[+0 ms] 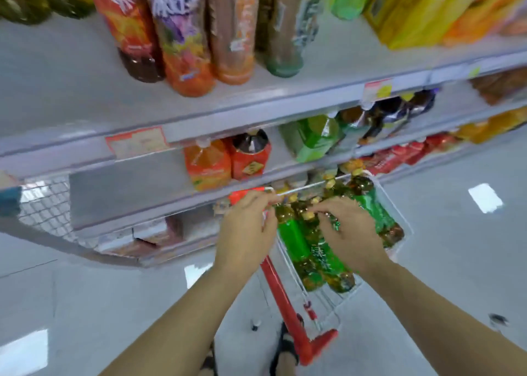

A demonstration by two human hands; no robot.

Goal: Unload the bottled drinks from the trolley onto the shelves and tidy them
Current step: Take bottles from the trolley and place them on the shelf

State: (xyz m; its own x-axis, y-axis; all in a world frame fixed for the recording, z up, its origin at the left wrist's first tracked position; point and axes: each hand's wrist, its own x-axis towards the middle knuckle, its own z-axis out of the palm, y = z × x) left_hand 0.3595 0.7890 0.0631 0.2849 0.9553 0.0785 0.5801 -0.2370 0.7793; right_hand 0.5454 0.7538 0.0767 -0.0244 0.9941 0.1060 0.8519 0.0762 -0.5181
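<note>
A red-framed wire trolley (pixel 288 295) stands in front of the shelves, its basket full of several green-labelled tea bottles (pixel 293 238) with yellow caps. My left hand (pixel 245 233) hovers at the basket's left rim with curled fingers by a bottle neck; whether it grips the bottle or the rim is blurred. My right hand (pixel 348 233) reaches into the basket, fingers curled over the caps and necks of the bottles (pixel 328 258). The whole view is motion-blurred.
The top shelf (pixel 85 70) carries tall red, orange and brown bottles (pixel 182 39), with yellow and orange cartons (pixel 422 10) to the right. The middle shelf (pixel 137 184) holds orange and red bottles (pixel 228 161) and green ones (pixel 313 136), with bare space at its left. Glossy floor (pixel 456 261) lies around the trolley.
</note>
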